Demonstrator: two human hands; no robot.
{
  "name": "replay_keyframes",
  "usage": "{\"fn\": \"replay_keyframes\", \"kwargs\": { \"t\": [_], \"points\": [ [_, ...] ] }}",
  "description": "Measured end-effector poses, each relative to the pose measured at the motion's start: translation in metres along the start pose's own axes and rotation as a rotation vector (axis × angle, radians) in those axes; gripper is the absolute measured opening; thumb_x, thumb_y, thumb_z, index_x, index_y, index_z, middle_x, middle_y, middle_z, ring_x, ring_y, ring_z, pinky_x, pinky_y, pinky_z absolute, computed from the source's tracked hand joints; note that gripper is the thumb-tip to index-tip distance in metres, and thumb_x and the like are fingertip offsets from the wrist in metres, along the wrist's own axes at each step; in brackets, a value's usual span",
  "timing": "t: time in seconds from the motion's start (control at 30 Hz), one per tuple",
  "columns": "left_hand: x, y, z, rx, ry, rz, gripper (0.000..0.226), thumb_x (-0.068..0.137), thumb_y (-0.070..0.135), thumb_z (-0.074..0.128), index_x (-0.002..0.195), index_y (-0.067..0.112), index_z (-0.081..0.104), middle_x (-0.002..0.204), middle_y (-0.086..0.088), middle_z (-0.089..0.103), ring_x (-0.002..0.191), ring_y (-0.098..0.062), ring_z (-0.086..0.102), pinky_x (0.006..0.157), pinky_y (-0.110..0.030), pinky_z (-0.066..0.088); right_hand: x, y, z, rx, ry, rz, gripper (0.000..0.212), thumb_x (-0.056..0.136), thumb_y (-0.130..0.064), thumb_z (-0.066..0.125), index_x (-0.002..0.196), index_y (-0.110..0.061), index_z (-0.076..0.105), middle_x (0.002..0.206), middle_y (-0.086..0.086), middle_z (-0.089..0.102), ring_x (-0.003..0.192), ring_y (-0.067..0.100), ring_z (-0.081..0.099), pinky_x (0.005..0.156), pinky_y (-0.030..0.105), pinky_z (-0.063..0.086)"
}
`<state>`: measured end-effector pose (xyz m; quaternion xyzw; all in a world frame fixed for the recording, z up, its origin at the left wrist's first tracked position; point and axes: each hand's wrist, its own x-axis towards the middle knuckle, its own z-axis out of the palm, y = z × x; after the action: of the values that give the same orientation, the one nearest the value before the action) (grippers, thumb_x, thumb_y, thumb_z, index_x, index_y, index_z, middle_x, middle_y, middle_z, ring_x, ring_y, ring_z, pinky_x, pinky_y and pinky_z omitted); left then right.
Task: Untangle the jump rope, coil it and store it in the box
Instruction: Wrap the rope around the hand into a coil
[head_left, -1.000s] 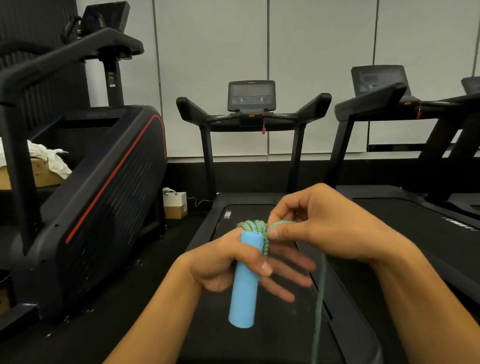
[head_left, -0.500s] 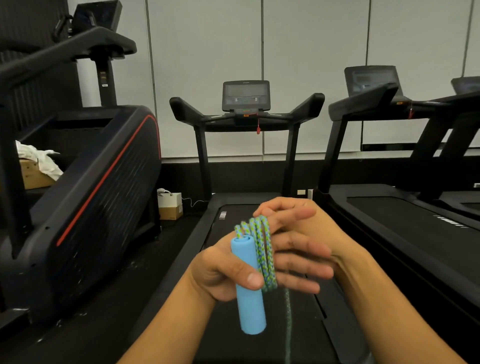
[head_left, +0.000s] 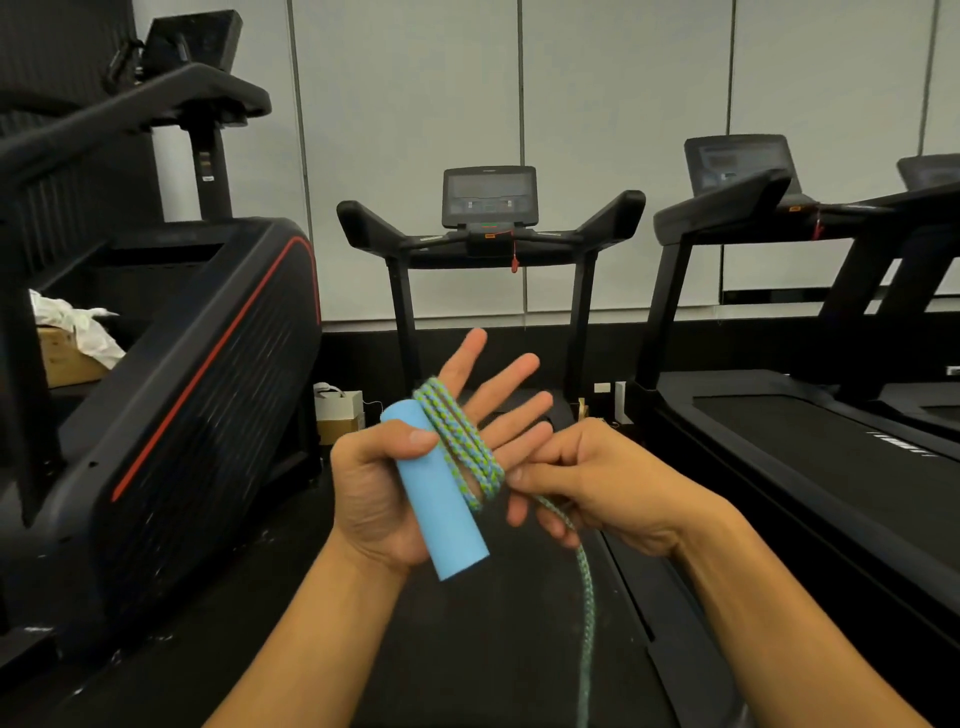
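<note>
Green-and-blue braided rope (head_left: 462, 447) already lies in a few turns around the left hand (head_left: 384, 483), whose thumb pins the blue handle (head_left: 441, 499) while its fingers are spread. The right hand (head_left: 597, 483) pinches the loose length, which trails down out of view, so coiling looks partly done. No storage box can be identified with certainty.

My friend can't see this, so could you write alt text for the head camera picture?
A left hand pins a light blue cylindrical jump-rope handle under its thumb, braided green-and-blue rope looped around the open fingers, while the right hand pinches the trailing rope. Black treadmills stand behind.
</note>
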<state>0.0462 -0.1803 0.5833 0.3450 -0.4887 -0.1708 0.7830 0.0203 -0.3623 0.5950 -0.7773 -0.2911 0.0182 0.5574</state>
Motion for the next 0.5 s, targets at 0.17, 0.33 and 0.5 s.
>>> {"fn": "replay_keyframes", "kwargs": {
  "t": [0.17, 0.33, 0.5],
  "points": [
    [-0.003, 0.011, -0.002, 0.075, 0.057, 0.084, 0.111, 0.059, 0.014, 0.077, 0.155, 0.043, 0.029, 0.164, -0.014, 0.028, 0.145, -0.052, 0.030, 0.111, -0.076, 0.025, 0.002, 0.000, 0.002, 0.020, -0.043, 0.018, 0.019, 0.095, -0.014, 0.063, 0.088, -0.004, 0.077, 0.072, 0.010, 0.071, 0.050, 0.013, 0.051, 0.046, 0.025, 0.044],
    [-0.006, 0.013, -0.003, 0.146, 0.108, 0.076, 0.114, 0.056, 0.016, 0.078, 0.153, 0.047, 0.029, 0.164, -0.008, 0.031, 0.144, -0.050, 0.033, 0.114, -0.070, 0.027, 0.003, -0.003, 0.004, -0.014, -0.048, 0.041, 0.019, 0.095, -0.014, 0.063, 0.102, -0.002, 0.075, 0.068, 0.009, 0.068, 0.049, 0.012, 0.050, 0.045, 0.024, 0.043],
    [-0.007, 0.014, -0.002, 0.175, 0.060, -0.034, 0.109, 0.061, 0.012, 0.073, 0.156, 0.039, 0.027, 0.162, -0.016, 0.032, 0.146, -0.048, 0.030, 0.119, -0.070, 0.014, 0.000, -0.010, 0.004, -0.140, -0.068, 0.058, 0.018, 0.094, -0.012, 0.064, 0.099, 0.002, 0.074, 0.065, 0.006, 0.066, 0.048, 0.011, 0.050, 0.045, 0.023, 0.043]
  ]
}}
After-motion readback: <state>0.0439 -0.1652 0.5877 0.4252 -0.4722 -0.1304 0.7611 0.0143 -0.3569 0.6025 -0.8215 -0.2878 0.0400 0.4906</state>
